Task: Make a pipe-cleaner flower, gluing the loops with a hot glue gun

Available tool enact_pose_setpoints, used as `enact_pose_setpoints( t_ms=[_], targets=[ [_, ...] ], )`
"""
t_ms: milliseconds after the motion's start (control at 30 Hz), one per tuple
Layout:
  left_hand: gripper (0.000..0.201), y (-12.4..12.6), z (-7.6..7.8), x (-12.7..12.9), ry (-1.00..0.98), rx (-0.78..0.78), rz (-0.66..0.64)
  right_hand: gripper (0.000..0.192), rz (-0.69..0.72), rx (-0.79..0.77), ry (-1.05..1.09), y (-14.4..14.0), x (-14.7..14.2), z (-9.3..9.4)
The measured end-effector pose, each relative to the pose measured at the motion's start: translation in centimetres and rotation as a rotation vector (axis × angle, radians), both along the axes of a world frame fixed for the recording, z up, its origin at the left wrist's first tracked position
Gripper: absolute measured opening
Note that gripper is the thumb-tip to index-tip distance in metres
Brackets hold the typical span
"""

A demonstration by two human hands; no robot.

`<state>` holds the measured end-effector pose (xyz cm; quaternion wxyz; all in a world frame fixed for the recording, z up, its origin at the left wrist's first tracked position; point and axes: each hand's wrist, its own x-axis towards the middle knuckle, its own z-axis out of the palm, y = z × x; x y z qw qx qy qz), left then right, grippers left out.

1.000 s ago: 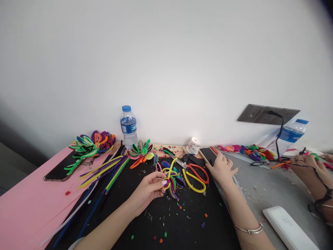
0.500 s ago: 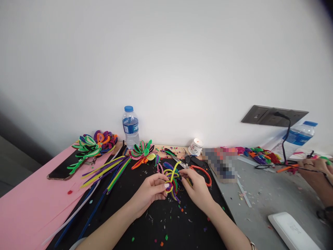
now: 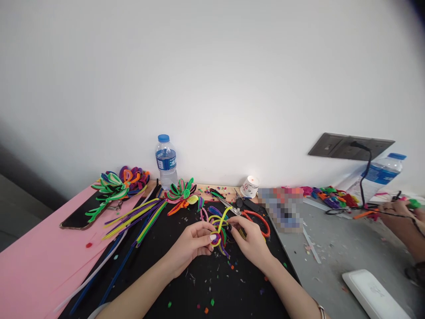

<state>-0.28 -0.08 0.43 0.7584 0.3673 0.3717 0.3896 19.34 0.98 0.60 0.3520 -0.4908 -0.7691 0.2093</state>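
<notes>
Lying leftmost on the pink sheet point(image 3: 36, 266), a dark phone point(image 3: 78, 216) is partly covered by a green pipe-cleaner plant point(image 3: 111, 200). Next come loose pipe cleaners point(image 3: 152, 225), with a water bottle point(image 3: 167, 165) behind them against the wall, then a green-and-pink flower point(image 3: 185, 193). Over the black mat point(image 3: 179, 292), the left hand point(image 3: 193, 241) pinches a yellow-and-purple coil point(image 3: 216, 239) on a colourful looped bunch. The right hand point(image 3: 250, 237) curls at that bunch's right side; whether it grips a strand cannot be told. It partly hides the scissors point(image 3: 255, 214), which lie close behind. Farther right are a paper cup point(image 3: 249, 188), a blurred-out patch, a white case point(image 3: 373, 290) on the grey desk point(image 3: 327, 266), another bottle point(image 3: 383, 174) and a co-worker's hand point(image 3: 398, 215).
</notes>
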Motion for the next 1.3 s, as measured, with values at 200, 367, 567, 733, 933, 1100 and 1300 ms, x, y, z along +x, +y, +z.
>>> enact_pose_setpoints(
  t_ms=[200, 367, 567, 733, 933, 1100, 1300],
  targets=[
    [0.021, 0.0, -0.1, 0.1, 0.005, 0.004, -0.015, 0.017, -0.042, 0.032, -0.004, 0.0, 0.2, 0.0],
    [0.019, 0.0, -0.2, 0.0, 0.010, 0.023, -0.028, 0.016, -0.042, 0.043, -0.009, -0.1, 0.1, 0.0],
    [0.019, 0.1, -0.2, -0.1, 0.004, 0.030, -0.021, 0.015, -0.066, 0.025, -0.034, -0.2, 0.0, 0.1],
    [0.019, 0.2, -0.2, 0.0, 0.000, 0.030, -0.019, 0.015, -0.059, 0.002, -0.036, -0.2, 0.0, 0.1],
    [0.019, 0.2, -0.3, 0.0, -0.001, 0.033, -0.020, 0.015, -0.051, -0.031, -0.024, -0.1, 0.2, -0.1],
    [0.019, 0.2, -0.4, -0.1, 0.011, 0.038, -0.012, 0.016, -0.069, -0.034, -0.019, 0.0, 0.5, 0.2],
    [0.018, 0.2, -0.4, -0.1, -0.009, 0.046, -0.003, 0.017, -0.122, 0.005, -0.029, 0.1, 1.0, 0.7]
  ],
)
